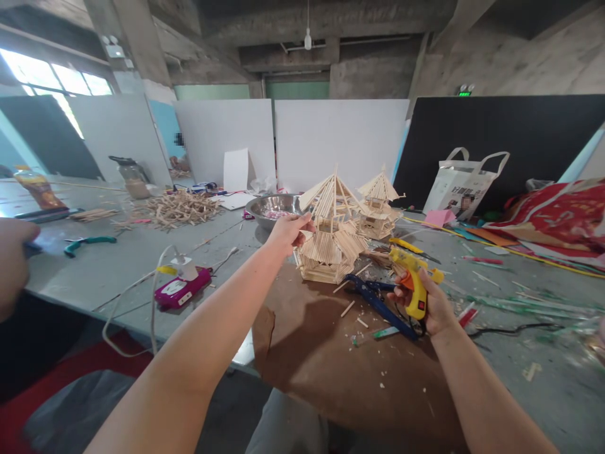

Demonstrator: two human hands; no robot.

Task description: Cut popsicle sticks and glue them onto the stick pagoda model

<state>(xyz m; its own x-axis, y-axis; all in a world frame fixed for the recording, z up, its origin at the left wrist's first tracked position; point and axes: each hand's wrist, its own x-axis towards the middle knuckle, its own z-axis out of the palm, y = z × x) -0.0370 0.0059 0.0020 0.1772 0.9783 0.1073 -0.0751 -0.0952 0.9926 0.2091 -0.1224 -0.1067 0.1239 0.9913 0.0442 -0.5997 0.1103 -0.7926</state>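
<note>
My right hand is wrapped round a yellow hot glue gun, its nozzle end turned toward the stick models. With its fingers closed, my left hand is at the left side of a small pavilion model made of thin wooden sticks, close under the pointed roof. Whatever those fingers pinch is too small to make out. A second stick pavilion stands just behind the first. Blue-handled pliers lie beside the glue gun on a brown board.
Behind my left hand is a metal bowl. A pile of sticks, teal pliers and a purple power strip with a white cable lie left. A yellow-handled tool and white tote bag are right. Another person's hand shows at far left.
</note>
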